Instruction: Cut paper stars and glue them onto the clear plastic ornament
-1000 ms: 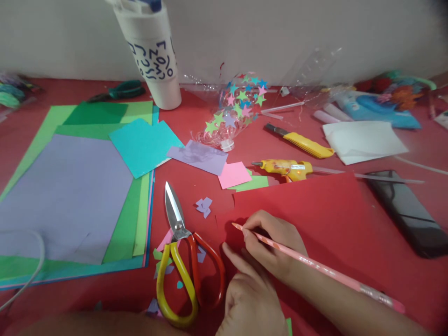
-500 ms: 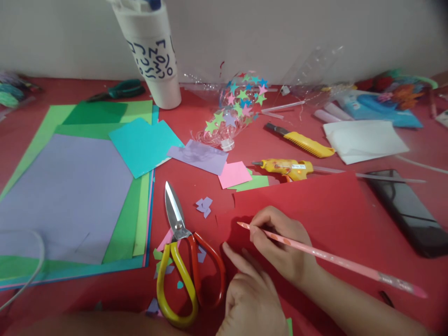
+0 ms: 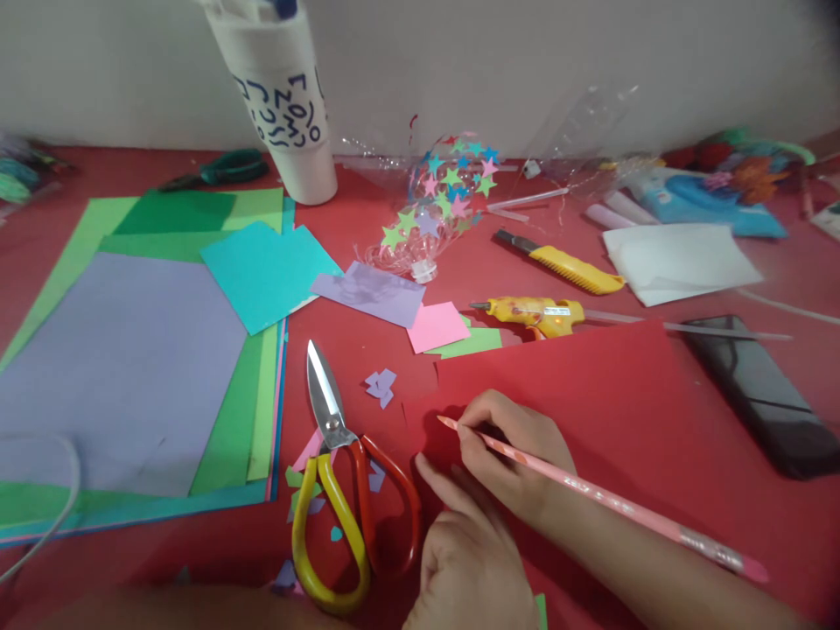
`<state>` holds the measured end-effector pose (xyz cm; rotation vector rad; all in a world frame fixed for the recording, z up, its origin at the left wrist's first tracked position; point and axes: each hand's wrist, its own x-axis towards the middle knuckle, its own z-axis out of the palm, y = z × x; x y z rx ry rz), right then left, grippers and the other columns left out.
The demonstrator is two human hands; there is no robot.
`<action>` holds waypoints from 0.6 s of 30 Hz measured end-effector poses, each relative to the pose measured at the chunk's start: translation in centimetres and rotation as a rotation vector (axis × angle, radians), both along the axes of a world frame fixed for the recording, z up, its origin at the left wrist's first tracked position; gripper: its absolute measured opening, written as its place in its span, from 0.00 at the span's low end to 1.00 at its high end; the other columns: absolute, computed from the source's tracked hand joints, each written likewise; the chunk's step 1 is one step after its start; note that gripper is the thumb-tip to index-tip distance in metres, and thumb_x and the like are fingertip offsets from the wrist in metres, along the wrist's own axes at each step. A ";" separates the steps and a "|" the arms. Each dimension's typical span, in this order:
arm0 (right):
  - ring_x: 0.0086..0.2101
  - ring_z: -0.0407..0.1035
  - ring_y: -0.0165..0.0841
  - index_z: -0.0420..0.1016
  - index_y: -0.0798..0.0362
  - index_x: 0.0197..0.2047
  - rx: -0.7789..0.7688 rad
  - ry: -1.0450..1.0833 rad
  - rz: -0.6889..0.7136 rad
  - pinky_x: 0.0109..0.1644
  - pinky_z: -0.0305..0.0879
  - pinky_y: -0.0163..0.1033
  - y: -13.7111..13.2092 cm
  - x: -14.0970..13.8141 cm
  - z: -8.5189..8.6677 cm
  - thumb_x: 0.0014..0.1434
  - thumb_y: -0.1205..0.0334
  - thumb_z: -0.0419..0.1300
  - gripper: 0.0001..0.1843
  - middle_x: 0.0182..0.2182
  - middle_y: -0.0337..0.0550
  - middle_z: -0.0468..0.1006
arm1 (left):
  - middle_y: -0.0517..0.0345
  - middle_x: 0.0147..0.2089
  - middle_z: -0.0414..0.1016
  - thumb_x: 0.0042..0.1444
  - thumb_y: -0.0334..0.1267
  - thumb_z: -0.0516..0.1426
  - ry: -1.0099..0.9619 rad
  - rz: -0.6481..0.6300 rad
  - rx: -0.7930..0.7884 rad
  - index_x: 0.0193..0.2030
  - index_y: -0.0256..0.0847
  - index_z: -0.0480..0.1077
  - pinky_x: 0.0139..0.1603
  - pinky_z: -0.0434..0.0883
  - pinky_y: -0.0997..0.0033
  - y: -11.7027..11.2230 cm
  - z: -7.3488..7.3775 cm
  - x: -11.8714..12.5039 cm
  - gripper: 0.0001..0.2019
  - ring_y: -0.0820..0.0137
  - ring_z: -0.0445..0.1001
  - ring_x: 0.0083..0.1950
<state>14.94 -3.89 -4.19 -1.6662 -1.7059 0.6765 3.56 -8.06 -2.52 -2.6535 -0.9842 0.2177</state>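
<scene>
My right hand [image 3: 515, 455] pinches a pink pencil [image 3: 630, 508], its point down at the left part of a red paper sheet [image 3: 610, 394]. Just below, my left hand [image 3: 476, 560] rests on the same sheet, index finger stretched toward the sheet's left side and other fingers partly bent. Left of that hand lies a pair of scissors [image 3: 333, 424] with one yellow and one red handle, blades together. Small purple paper scraps [image 3: 381, 385] are near the blades.
Stacked coloured paper [image 3: 131, 367] covers the left side. Behind the red sheet lie a yellow glue gun [image 3: 535, 313] and a yellow utility knife [image 3: 568, 265]. A phone [image 3: 765, 394] is at right. A white cup [image 3: 282, 105] and a star-covered clear bottle [image 3: 452, 184] stand farther back.
My right hand and the pencil tip have shifted slightly left across the red sheet, and the pencil's eraser end has swung left and down. My left hand stays in place.
</scene>
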 end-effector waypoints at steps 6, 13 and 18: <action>0.16 0.59 0.25 0.60 0.49 0.23 -0.022 -0.005 -0.039 0.20 0.55 0.29 0.0 0.0 0.0 0.49 0.70 0.52 0.07 0.15 0.30 0.65 | 0.27 0.37 0.79 0.55 0.35 0.49 -0.010 -0.019 0.009 0.40 0.28 0.78 0.15 0.52 0.75 0.1 -0.1 -0.1 0.18 0.76 0.59 0.12; 0.15 0.60 0.26 0.61 0.49 0.23 -0.063 0.002 -0.055 0.18 0.56 0.28 0.1 0.1 0.5 0.51 0.69 0.52 0.08 0.14 0.30 0.65 | 0.25 0.37 0.78 0.56 0.44 0.51 -0.002 -0.011 -0.008 0.41 0.27 0.78 0.14 0.51 0.75 0.0 -0.2 -0.1 0.21 0.78 0.57 0.11; 0.16 0.59 0.25 0.61 0.49 0.23 -0.047 0.000 -0.040 0.19 0.55 0.29 0.1 0.1 0.1 0.51 0.68 0.52 0.08 0.14 0.30 0.65 | 0.27 0.38 0.78 0.56 0.38 0.50 0.001 -0.009 0.009 0.41 0.28 0.78 0.15 0.52 0.74 0.0 -0.1 -0.1 0.19 0.77 0.57 0.12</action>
